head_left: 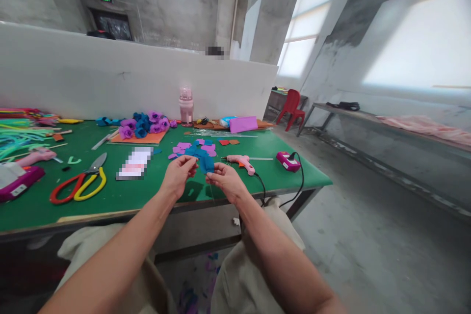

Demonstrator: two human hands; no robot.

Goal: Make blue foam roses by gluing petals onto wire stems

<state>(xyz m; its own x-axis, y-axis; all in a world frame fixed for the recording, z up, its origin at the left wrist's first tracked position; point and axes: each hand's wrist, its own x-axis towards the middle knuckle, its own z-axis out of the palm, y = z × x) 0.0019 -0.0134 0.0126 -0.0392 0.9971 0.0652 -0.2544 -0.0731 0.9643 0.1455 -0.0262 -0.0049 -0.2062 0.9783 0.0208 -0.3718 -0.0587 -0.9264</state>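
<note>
A small blue paper piece [207,164] is held up over the near part of the green table [121,195], pinched in my right hand [225,178], and a thin wire hangs below it. My left hand [179,175] is just left of the paper, its fingertips pressed together; what they hold, if anything, is too small to tell. Just beyond my hands lie loose purple paper pieces [181,147] and blue ones. To the right of them a pink glue gun [243,161] rests on the table, its nozzle pointing left.
Red-and-yellow-handled scissors [85,182] and a pixelated phone-like object [135,164] lie left. Purple and blue paper flowers [142,125], a pink bottle [186,106] and a purple paper block [243,124] stand farther back. A magenta box [288,161] with a black cord sits right.
</note>
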